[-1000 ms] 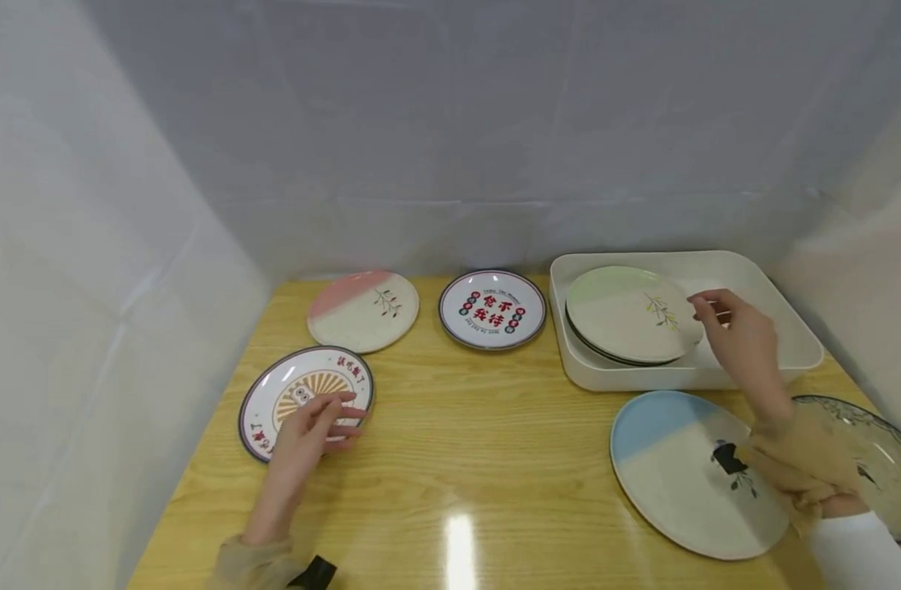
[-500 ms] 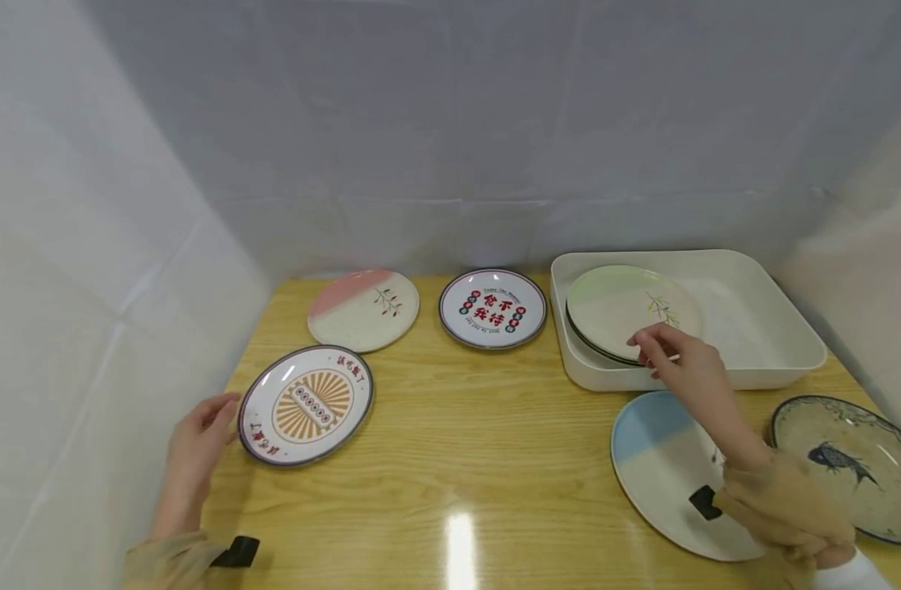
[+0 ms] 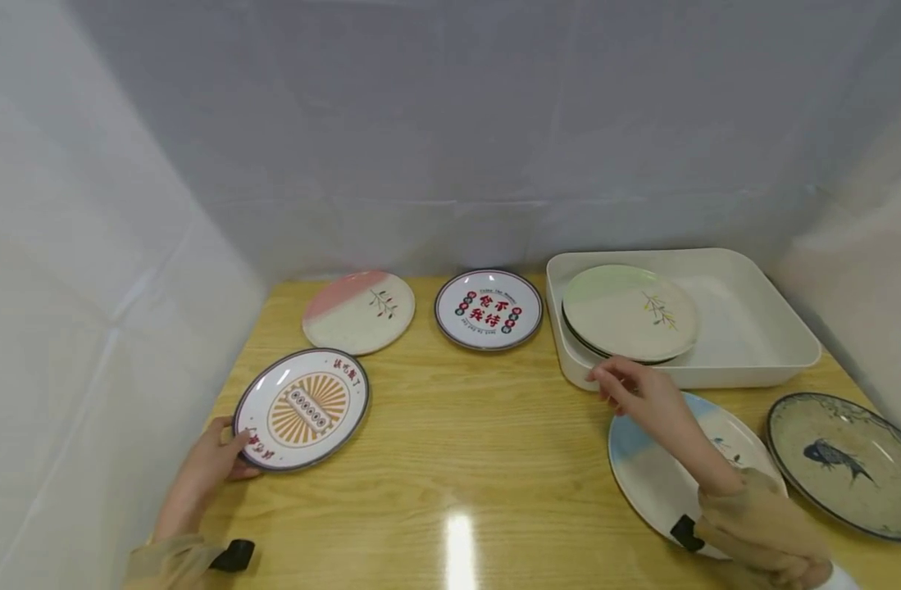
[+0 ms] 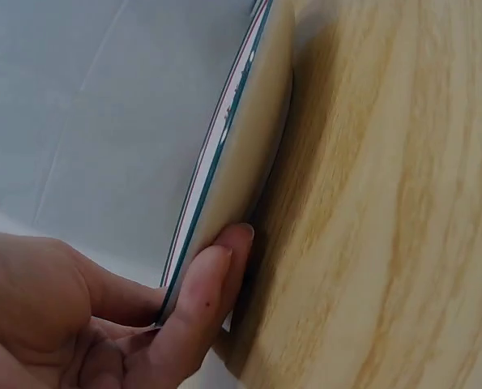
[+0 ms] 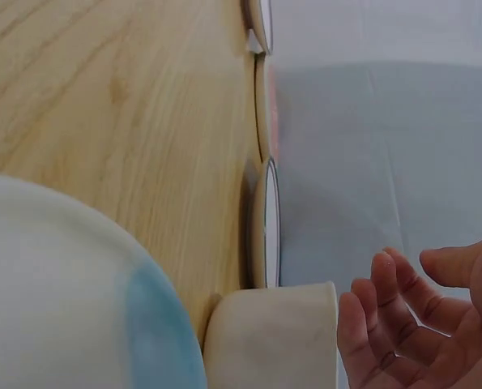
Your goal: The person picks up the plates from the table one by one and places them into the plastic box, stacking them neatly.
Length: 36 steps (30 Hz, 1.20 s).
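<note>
My left hand [image 3: 208,460] grips the near-left rim of a white oval plate [image 3: 307,410] with a dark edge, orange rays and red characters. Up close in the left wrist view, fingers [image 4: 208,296] lie under the plate's rim. My right hand [image 3: 652,406] holds nothing, its fingers loosely bent, just in front of the white bin [image 3: 760,375] and above the blue-and-cream plate [image 3: 657,483]. In the bin, a green-and-cream plate [image 3: 620,315] with a yellow sprig tops a stack, leaning at the left side. The right wrist view shows the right hand beside the bin's rim.
A pink-and-cream plate [image 3: 361,315] and a small white plate [image 3: 487,311] with red characters stand along the back of the wooden table [image 3: 450,459]. At the right lies a fish-patterned plate [image 3: 841,459]. White sheeting [image 3: 450,123] encloses the back and sides.
My left hand has moved from above the oval plate to its left rim and taken hold of it. My right hand has drawn left and nearer, away from the stack in the bin.
</note>
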### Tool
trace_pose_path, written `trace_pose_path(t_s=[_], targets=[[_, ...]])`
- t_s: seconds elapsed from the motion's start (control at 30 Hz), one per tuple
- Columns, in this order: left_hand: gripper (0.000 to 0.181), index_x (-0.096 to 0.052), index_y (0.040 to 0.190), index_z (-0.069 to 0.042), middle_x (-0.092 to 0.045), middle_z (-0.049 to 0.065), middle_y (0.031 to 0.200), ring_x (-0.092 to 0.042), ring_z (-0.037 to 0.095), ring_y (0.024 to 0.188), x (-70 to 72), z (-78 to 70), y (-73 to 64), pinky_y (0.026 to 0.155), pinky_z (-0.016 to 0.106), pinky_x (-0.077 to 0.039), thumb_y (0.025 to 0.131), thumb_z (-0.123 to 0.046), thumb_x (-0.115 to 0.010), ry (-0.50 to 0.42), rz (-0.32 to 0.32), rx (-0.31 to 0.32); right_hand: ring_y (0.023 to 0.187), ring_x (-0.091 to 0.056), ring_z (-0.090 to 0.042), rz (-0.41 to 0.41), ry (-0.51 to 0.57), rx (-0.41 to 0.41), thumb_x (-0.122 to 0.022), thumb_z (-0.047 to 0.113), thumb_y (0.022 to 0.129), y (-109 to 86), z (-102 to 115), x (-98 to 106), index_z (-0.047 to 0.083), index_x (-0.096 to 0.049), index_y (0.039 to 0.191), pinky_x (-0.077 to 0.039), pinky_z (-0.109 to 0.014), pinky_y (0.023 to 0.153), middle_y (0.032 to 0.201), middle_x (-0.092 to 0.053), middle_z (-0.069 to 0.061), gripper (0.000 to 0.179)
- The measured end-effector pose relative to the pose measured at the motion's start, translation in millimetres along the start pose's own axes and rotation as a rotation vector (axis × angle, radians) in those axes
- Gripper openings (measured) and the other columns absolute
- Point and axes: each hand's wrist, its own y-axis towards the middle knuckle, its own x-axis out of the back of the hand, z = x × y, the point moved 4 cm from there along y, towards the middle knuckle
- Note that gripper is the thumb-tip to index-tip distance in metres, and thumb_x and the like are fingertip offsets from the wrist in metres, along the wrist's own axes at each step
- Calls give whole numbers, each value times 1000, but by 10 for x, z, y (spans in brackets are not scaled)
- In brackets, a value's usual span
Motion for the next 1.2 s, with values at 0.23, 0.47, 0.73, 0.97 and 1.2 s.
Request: trace_pose_path(t_s=[0.23, 0.47, 0.73, 0.97, 1.2], targets=[[56, -7, 150, 19, -61, 14, 91, -67, 13, 64, 30, 42, 18, 67, 32, -64, 109, -6, -35, -95, -8, 13, 67, -65, -25, 35, 14, -6, -58, 23, 105, 10, 45, -120, 5, -72, 105, -57, -29, 54, 78, -66, -9, 23], [59, -7, 153, 16, -61, 9, 94, -68, 11, 66, 52, 95, -2, 69, 28, -63, 109, -10, -37, -135, -25, 61, 67, -64, -20, 75, 26, 8, -58, 23, 105, 7, 63, -219, 4, -71, 104, -54, -27, 52, 78, -67, -7, 24], [60, -7, 154, 15, -62, 5, 88, -68, 10, 66, 47, 94, -104, 68, 28, -63, 109, -11, -37, -166, -40, 69, 70, -66, -28, 95, 32, 4, -56, 26, 106, -27, 50, -270, 6, -71, 105, -55, -31, 52, 79, -67, -9, 25], [56, -15, 155, 11, -62, 0, 87, -67, 9, 65, 11, -22, -161, 67, 28, -63, 110, -15, -37, -153, -112, 40, 68, -65, -28, 100, 38, -8, -56, 26, 106, -26, 58, -268, 5, -71, 107, -56, -32, 51, 80, -67, -10, 26], [54, -19, 155, 8, -62, -4, 81, -67, 6, 65, -156, -279, -227, 67, 26, -62, 110, -14, -39, -219, -84, -42, 68, -65, -21, 94, 40, 0, -55, 28, 106, 30, 89, -265, 8, -71, 106, -57, -32, 52, 82, -68, -10, 25]])
